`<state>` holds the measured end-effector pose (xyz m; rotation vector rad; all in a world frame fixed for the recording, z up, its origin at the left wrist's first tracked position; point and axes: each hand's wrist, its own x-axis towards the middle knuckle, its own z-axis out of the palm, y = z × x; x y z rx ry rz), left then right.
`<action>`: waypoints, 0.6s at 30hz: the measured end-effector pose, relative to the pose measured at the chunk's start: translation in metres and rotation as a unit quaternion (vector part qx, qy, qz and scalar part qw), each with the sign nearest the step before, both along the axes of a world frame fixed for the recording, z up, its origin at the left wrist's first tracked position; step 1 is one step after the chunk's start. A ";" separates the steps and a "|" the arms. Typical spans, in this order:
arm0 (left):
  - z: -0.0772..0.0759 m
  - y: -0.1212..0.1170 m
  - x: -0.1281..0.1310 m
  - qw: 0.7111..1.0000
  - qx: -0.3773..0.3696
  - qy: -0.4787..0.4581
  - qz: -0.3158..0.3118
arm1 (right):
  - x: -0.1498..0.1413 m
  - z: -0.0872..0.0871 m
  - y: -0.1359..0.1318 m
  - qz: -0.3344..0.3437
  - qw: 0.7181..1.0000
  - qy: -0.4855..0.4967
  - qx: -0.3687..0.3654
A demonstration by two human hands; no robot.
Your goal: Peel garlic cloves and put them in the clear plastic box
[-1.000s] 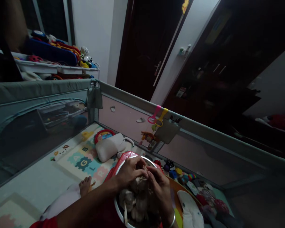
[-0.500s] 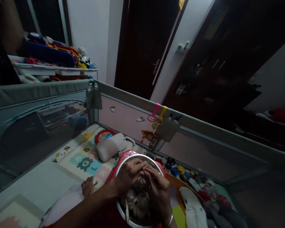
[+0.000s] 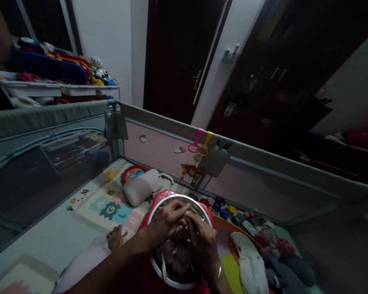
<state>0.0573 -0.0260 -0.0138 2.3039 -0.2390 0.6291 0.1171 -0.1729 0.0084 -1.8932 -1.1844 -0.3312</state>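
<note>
Head view: the left hand (image 3: 168,218) and right hand (image 3: 204,237) meet, fingertips nearly closed around one small pale piece (image 3: 187,212), too dim to identify. Below them, toward the wearer, lie garlic bulbs (image 3: 180,259), at least three, nearer the right hand; one pale stem (image 3: 163,267) points wearerward. One bowl (image 3: 175,284) sits beneath.

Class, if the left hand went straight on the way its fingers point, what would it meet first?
Probably the right hand, whose fingers face the left hand over the metal-rimmed bowl; whether they already touch is unclear.
</note>
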 end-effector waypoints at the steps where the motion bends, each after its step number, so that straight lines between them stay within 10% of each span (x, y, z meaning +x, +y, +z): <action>1: 0.001 0.000 0.000 1.000 -0.002 -0.003 -0.005 | 0.000 0.000 0.000 -0.002 1.000 -0.018 -0.007; 18: 0.005 0.002 -0.006 0.997 -0.056 -0.005 -0.052 | -0.006 -0.013 0.005 -0.068 0.997 -0.012 -0.016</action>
